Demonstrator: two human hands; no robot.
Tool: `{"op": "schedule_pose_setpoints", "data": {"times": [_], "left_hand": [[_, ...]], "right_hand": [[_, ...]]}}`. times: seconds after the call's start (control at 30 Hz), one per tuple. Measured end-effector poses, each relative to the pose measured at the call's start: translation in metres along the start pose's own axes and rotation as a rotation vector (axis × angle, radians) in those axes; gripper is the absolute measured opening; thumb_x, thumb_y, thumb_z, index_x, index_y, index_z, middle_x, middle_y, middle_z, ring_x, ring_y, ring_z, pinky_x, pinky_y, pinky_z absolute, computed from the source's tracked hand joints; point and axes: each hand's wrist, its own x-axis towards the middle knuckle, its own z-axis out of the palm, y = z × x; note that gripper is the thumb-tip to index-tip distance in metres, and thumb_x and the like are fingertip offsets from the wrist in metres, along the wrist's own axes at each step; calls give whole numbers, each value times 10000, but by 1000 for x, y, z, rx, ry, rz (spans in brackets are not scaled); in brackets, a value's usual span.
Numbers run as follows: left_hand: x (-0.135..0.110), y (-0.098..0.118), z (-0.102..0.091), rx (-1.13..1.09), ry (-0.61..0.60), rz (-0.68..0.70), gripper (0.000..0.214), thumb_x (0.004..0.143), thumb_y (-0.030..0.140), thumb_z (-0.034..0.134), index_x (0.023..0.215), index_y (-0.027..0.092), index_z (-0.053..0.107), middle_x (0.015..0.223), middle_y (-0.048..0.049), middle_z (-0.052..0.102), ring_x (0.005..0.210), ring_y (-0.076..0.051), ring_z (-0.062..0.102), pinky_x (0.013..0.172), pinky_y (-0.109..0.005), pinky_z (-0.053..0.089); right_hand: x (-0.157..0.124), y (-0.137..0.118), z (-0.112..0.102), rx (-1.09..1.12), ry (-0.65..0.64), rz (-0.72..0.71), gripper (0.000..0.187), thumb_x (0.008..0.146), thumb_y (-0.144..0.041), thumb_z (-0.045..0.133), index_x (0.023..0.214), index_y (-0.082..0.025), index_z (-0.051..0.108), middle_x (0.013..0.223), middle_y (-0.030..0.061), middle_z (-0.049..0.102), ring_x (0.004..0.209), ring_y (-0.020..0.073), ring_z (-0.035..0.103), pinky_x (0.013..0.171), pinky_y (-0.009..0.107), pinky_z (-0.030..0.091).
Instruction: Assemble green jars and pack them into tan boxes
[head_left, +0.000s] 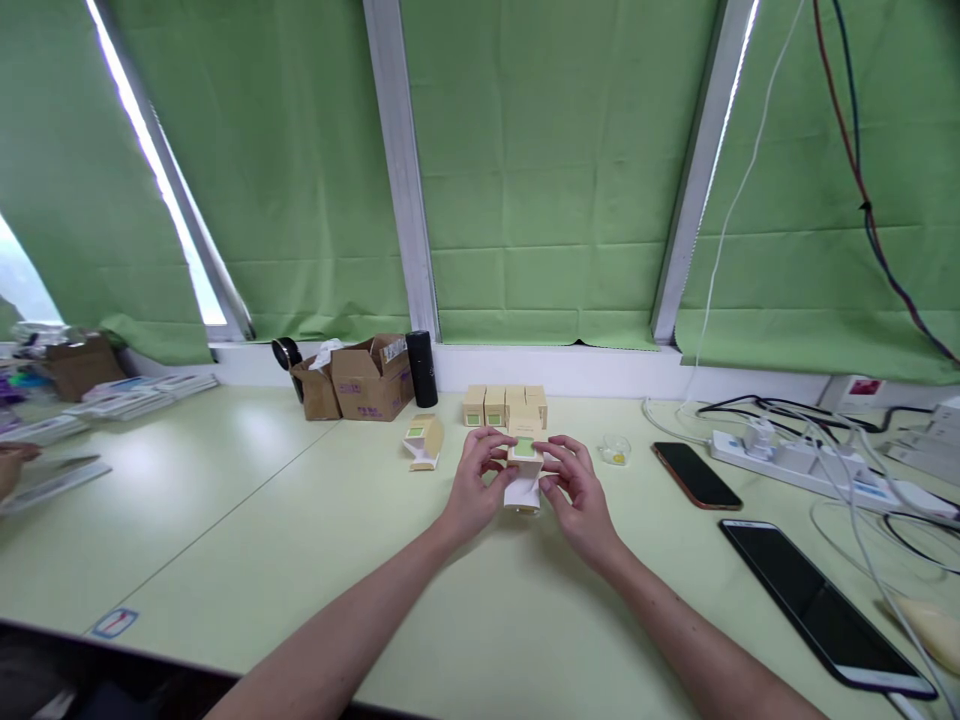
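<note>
Both my hands meet at the middle of the pale green table [225, 520]. My left hand [474, 485] and my right hand [579, 492] pinch a small cream box [524, 452] with a green label, its white flap open toward me. Fingers of both hands are curled round the box's sides. Behind it stands a row of several closed cream boxes [505, 404]. One more cream box [424, 441] lies open on its side to the left.
Two brown cardboard cartons [373, 378] and a black cylinder [421, 368] stand at the back. A small clear dish [616, 451], a phone [695, 475], a tablet [819, 603], a power strip [780, 455] and cables lie right. Another person's hand [11, 468] shows far left.
</note>
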Motion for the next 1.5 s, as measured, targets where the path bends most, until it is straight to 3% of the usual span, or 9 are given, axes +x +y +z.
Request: {"op": "schedule_pose_setpoints", "data": {"times": [0.57, 0.83, 1.03, 1.2, 1.3, 1.5], "left_hand": [[-3, 3, 4, -9, -13, -11, 246, 887, 231, 706, 1132, 243, 687, 1194, -65, 467, 926, -150, 621, 849, -331, 566], [-5, 3, 6, 41, -31, -8, 231, 905, 242, 687, 1136, 248, 675, 1194, -72, 459, 967, -172, 615, 847, -339, 556], [-7, 6, 1, 70, -150, 31, 436, 920, 357, 685, 1343, 293, 603, 1382, -123, 410, 1110, -236, 595, 932, -393, 536], [-8, 5, -3, 84, -287, 85, 783, 836, 417, 769, 1537, 345, 430, 1549, -136, 291, 1427, -369, 367, 1071, -488, 473], [-8, 5, -3, 116, -313, 68, 923, 778, 366, 829, 1573, 359, 361, 1591, -132, 252, 1446, -379, 338, 1109, -522, 435], [-9, 8, 0, 112, -274, 69, 788, 841, 363, 780, 1532, 325, 403, 1550, -145, 297, 1400, -355, 379, 1093, -496, 442]], "right_hand": [[2, 2, 2, 21, 78, 39, 257, 947, -375, 642, 1187, -287, 668, 1372, 99, 453, 888, 173, 698, 804, 392, 621], [2, 7, 4, -5, 122, 38, 217, 942, -324, 621, 1142, -267, 683, 1325, 105, 469, 1005, 211, 666, 780, 380, 626], [4, 6, 2, 28, 142, 38, 241, 948, -369, 630, 1164, -268, 663, 1353, 95, 467, 853, 155, 694, 789, 378, 636], [6, 5, 0, 30, 184, 42, 243, 946, -388, 633, 1154, -265, 650, 1361, 97, 473, 807, 140, 685, 735, 348, 635], [6, 4, 1, 56, 189, 59, 233, 937, -369, 646, 1148, -270, 655, 1357, 87, 468, 812, 139, 689, 736, 350, 630], [4, 1, 2, 38, 179, 58, 224, 937, -349, 648, 1148, -277, 671, 1348, 83, 472, 842, 145, 693, 783, 366, 623]]}}
